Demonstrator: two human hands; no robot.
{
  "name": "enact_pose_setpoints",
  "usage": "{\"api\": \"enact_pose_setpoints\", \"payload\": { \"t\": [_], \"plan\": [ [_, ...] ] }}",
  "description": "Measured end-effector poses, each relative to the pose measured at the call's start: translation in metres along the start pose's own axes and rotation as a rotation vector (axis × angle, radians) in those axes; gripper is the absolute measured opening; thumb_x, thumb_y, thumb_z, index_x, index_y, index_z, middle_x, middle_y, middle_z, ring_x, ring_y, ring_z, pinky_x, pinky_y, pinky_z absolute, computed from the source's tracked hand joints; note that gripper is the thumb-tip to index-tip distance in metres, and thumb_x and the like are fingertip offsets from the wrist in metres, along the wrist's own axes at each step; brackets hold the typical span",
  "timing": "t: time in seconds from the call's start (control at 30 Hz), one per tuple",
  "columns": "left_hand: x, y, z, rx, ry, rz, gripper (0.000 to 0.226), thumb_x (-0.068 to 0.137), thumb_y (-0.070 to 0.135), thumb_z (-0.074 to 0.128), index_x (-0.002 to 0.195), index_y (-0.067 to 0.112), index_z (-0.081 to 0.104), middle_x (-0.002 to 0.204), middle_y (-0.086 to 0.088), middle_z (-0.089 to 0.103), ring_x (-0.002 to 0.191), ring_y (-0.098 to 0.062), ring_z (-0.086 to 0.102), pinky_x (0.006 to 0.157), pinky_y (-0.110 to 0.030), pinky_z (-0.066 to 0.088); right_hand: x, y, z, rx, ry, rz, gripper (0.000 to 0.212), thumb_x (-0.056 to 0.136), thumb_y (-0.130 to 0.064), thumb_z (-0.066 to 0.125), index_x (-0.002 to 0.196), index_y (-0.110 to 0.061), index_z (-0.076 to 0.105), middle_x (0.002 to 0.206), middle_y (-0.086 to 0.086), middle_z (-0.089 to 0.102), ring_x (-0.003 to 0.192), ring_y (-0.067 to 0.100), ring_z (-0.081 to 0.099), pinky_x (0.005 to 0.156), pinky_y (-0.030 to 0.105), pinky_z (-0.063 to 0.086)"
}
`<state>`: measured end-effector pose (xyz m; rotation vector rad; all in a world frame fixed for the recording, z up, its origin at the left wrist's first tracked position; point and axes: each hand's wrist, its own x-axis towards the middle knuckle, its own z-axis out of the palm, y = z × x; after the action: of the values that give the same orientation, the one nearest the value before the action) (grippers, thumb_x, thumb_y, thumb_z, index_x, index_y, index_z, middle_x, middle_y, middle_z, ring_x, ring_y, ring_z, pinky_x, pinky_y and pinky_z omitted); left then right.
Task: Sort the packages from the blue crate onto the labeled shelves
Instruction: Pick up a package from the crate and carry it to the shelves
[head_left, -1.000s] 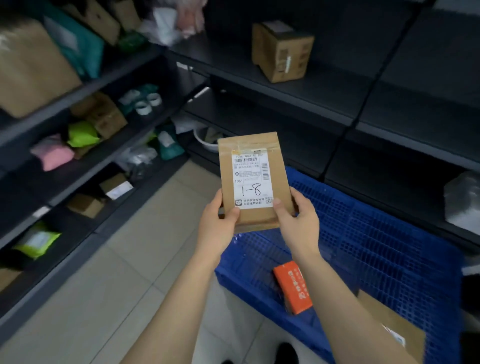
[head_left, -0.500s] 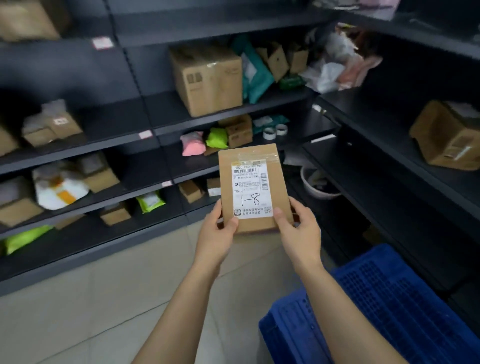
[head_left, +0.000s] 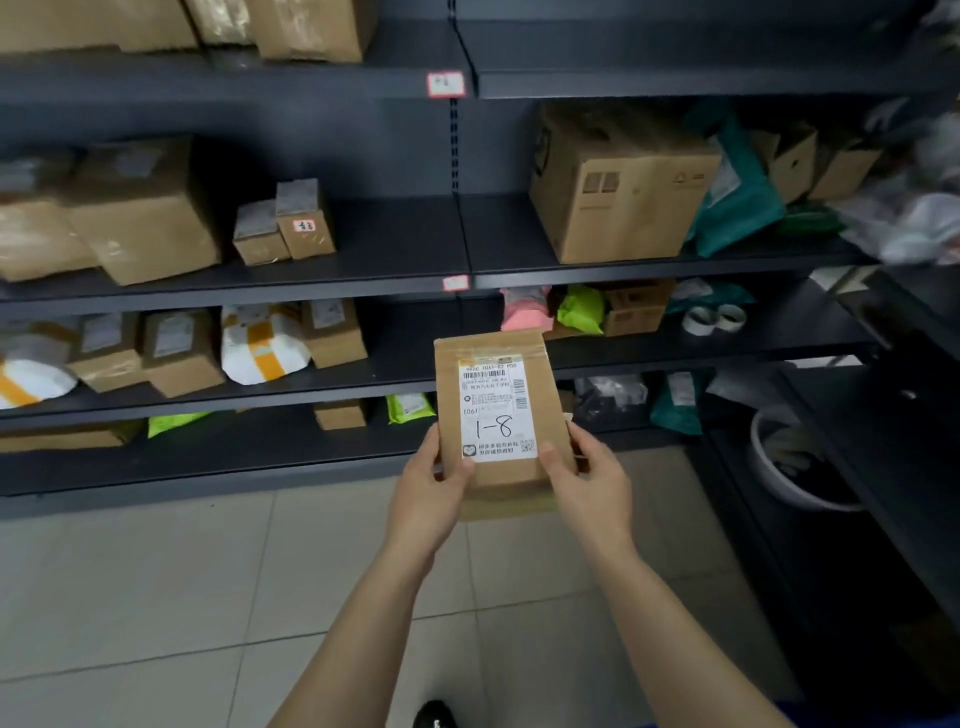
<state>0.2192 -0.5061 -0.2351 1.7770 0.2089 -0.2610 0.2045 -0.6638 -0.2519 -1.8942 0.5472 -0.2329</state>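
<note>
A flat brown cardboard package (head_left: 506, 478) with a white shipping label handwritten "1-8" stands upright in front of me. My left hand (head_left: 428, 491) grips its lower left edge, thumb on the front. My right hand (head_left: 589, 483) grips its lower right edge the same way. Behind it runs a dark shelf unit (head_left: 363, 283) with small red-edged labels (head_left: 445, 84) on the shelf fronts. Only a sliver of the blue crate (head_left: 810, 714) shows at the bottom right edge.
Brown boxes (head_left: 618, 182), a teal mailer (head_left: 737, 192), pink (head_left: 524, 312) and lime (head_left: 582, 310) bags and tape rolls (head_left: 714, 318) fill the shelves. A white basin (head_left: 795, 467) sits low on the right under a second dark shelf unit (head_left: 904, 338). Pale tiled floor (head_left: 156, 597) lies below.
My view has swung left, away from the blue crate toward the wall of shelves. The package stays held upright in both hands, with the same grip.
</note>
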Motion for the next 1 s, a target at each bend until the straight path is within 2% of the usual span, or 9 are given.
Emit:
{"api": "enact_pose_setpoints", "payload": {
  "t": [0.17,0.23,0.3,0.47,0.6,0.7,0.8,0.9,1.0],
  "plan": [
    [0.065,-0.016,-0.035,0.066,0.017,-0.03,0.055,0.101,0.021,0.045,0.15,0.034,0.023,0.123,0.017,0.05,0.112,-0.008,0.047,0.093,-0.026,0.039,0.043,-0.004,0.069,-0.031,-0.113,-0.012,0.053,0.09,-0.027,0.066,0.14,-0.022,0.051,0.133,-0.003,0.054,0.106,0.007,0.053,0.094,0.026,0.044],
    [0.091,-0.027,-0.046,0.088,0.005,-0.044,0.056,0.101,0.021,0.044,0.151,0.035,0.022,0.136,0.015,0.05,0.121,-0.01,0.048,0.098,-0.028,0.04,0.061,-0.004,0.092,-0.074,-0.172,-0.016,0.059,0.09,-0.027,0.067,0.144,-0.024,0.045,0.132,-0.003,0.049,0.117,0.011,0.049,0.102,0.032,0.043],
    [0.117,-0.04,-0.055,0.122,-0.027,-0.05,0.055,0.101,0.02,0.045,0.149,0.036,0.024,0.137,0.015,0.05,0.122,-0.009,0.048,0.097,-0.028,0.041,0.079,0.0,0.114,-0.107,-0.228,-0.019,0.062,0.089,-0.028,0.067,0.145,-0.027,0.041,0.125,-0.005,0.046,0.122,0.015,0.047,0.106,0.038,0.042],
    [0.186,-0.068,-0.072,0.149,-0.093,-0.103,0.066,0.095,0.019,0.056,0.151,0.027,0.021,0.136,0.012,0.053,0.124,-0.013,0.05,0.102,-0.033,0.042,0.128,0.022,0.164,-0.167,-0.319,-0.026,0.072,0.089,-0.03,0.068,0.15,-0.034,0.03,0.135,-0.001,0.048,0.122,0.014,0.049,0.105,0.033,0.041],
    [0.24,-0.082,-0.078,0.162,-0.129,-0.114,0.061,0.095,0.019,0.059,0.145,0.028,0.026,0.119,0.023,0.05,0.114,-0.005,0.051,0.089,-0.021,0.039,0.164,0.043,0.202,-0.221,-0.401,-0.009,0.078,0.087,-0.038,0.067,0.151,-0.041,0.023,0.137,-0.006,0.045,0.127,0.013,0.046,0.104,0.034,0.041],
    [0.28,-0.094,-0.08,0.216,-0.164,-0.137,0.071,0.081,0.02,0.076,0.132,0.035,0.03,0.112,0.025,0.056,0.107,-0.001,0.056,0.074,-0.007,0.041,0.194,0.054,0.225,-0.223,-0.463,-0.055,0.087,0.081,-0.034,0.076,0.151,-0.036,0.025,0.135,-0.006,0.046,0.125,0.012,0.046,0.104,0.034,0.042],
    [0.324,-0.111,-0.077,0.291,-0.139,-0.151,0.083,0.068,0.01,0.084,0.13,0.028,0.032,0.114,0.014,0.061,0.109,-0.01,0.058,0.081,-0.02,0.048,0.229,0.061,0.249,-0.296,-0.493,-0.101,0.094,0.078,-0.028,0.08,0.152,-0.031,0.023,0.137,-0.003,0.044,0.127,0.013,0.042,0.103,0.027,0.036],
    [0.368,-0.126,-0.074,0.404,-0.045,-0.121,0.083,0.067,0.012,0.084,0.132,0.022,0.032,0.118,0.007,0.06,0.107,-0.015,0.058,0.083,-0.031,0.05,0.265,0.068,0.279,-0.421,-0.48,-0.155,0.096,0.079,-0.029,0.078,0.154,-0.028,0.018,0.139,0.004,0.043,0.129,0.02,0.042,0.104,0.031,0.035],
    [0.416,-0.144,-0.075,0.508,0.021,-0.045,0.076,0.07,0.016,0.083,0.129,0.017,0.035,0.12,0.0,0.059,0.107,-0.021,0.059,0.087,-0.039,0.052,0.3,0.08,0.313,-0.459,-0.452,-0.196,0.092,0.08,-0.028,0.077,0.153,-0.028,0.021,0.133,0.006,0.046,0.122,0.022,0.049,0.101,0.035,0.041]
  ]
}}
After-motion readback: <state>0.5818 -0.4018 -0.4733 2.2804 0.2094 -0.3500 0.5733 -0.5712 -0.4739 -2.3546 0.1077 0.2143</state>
